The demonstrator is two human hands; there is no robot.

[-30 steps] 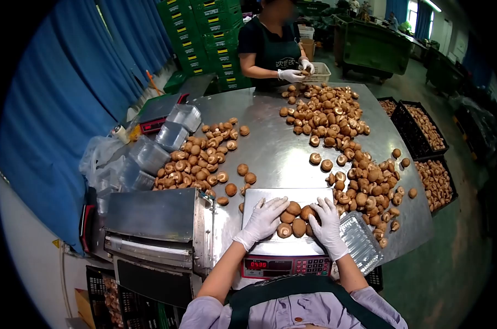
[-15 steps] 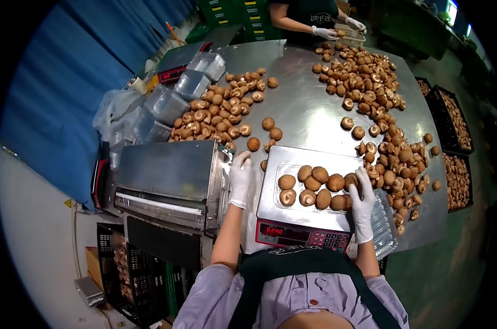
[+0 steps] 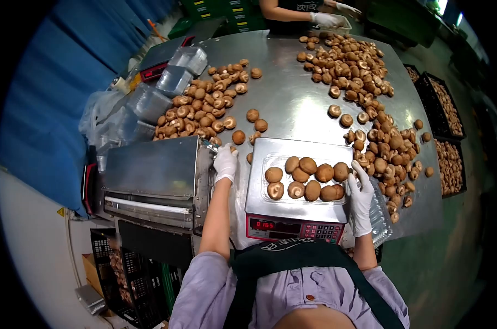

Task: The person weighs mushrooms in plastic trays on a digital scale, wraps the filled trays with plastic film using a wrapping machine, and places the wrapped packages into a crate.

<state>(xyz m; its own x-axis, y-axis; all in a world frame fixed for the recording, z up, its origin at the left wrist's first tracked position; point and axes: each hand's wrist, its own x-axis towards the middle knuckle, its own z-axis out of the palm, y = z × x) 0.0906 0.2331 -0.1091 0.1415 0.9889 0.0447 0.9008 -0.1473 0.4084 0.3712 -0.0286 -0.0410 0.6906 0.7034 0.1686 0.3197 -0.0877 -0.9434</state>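
My gloved right hand is at the right edge of the scale's metal plate, thumb and fingers apart, beside a clear plastic tray. Brown mushrooms lie in two rough rows in the tray. The red scale shows what looks like 0165. At the right end of a metal machine, my gloved left hand has its fingers curled in. Whatever those fingers hold, if anything, is hidden. Loose mushrooms lie just beyond that hand.
More mushrooms are heaped at left and right on the steel table. Clear empty trays are stacked at left, others beside my right hand. Across the table, a co-worker's gloved hand is over a tray. Black crates stand right.
My right hand has moved off the mushrooms at the tray's right end to the scale's edge, and fewer mushrooms show there. The reading dropped from about 0240. The whole view shifted slightly.
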